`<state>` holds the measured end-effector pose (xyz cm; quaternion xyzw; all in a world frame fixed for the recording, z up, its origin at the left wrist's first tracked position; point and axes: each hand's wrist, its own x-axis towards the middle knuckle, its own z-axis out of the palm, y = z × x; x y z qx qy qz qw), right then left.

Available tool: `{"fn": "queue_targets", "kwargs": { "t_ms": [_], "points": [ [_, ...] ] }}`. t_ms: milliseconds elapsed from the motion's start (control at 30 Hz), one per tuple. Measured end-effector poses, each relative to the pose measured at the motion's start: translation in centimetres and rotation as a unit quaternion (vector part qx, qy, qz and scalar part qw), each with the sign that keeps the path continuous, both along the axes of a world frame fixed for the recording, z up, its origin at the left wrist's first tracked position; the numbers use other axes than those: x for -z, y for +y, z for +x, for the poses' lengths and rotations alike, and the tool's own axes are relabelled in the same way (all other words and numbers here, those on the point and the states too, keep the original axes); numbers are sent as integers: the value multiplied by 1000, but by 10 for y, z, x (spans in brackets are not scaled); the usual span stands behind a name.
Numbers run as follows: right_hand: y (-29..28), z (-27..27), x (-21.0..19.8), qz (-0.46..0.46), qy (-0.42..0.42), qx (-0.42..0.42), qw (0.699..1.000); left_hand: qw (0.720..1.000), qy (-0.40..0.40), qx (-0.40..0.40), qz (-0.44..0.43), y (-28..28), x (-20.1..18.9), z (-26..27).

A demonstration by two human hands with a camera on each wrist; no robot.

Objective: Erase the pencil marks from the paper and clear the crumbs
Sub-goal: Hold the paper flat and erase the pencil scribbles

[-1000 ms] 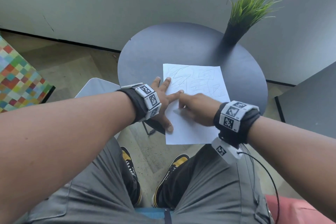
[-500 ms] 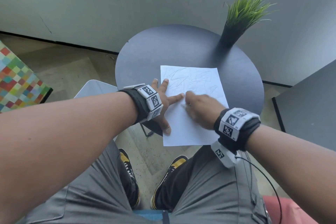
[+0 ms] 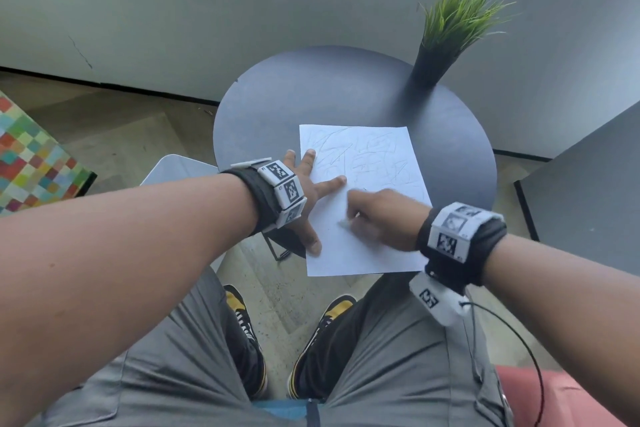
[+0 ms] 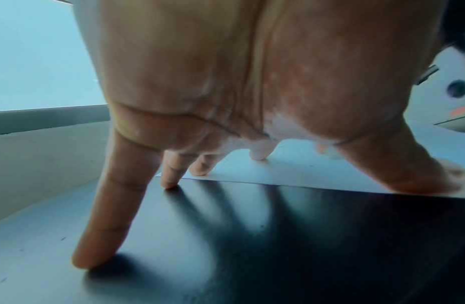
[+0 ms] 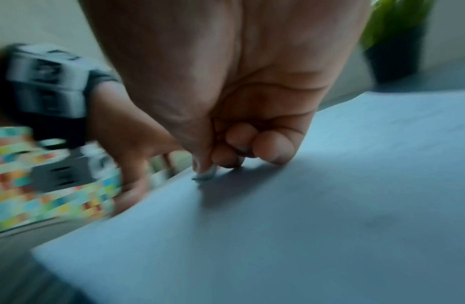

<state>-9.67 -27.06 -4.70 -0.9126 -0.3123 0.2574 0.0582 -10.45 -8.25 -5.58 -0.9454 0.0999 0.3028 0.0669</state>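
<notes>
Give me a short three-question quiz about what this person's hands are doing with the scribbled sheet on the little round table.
1. True or false: the left hand lies spread with straight fingers, some on the white sheet of paper, some on the dark round table.
2. What does the right hand pinch against the paper? A) a pencil B) a small pale eraser C) a brush
3. Fill in: the pencil scribbles that remain lie on the paper's ___ half, toward the green grass plant in a dark pot.

Key: 1 true; 2 B; 3 far
</notes>
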Motion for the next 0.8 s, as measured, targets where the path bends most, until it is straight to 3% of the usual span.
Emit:
{"fn": "queue_targets", "kwargs": {
  "t_ms": [67,133,300,467,800],
  "points": [
    [-21,27,1,9,-6,129,992,1000,-9,1,-5,2,3,-1],
    [-35,42,4,20,-25,203,979,1000,-10,2,-7,3,3,0],
    [-36,41,5,2,-54,197,979,1000,-7,0,5,-1,-2,1],
    [-34,47,0,-23,-77,157,984,995,-85,52,-16,-15,-12,8],
    [-7,44,9,67,-37,234,969,997,-65,25,-34,-12,6,9]
  ]
}}
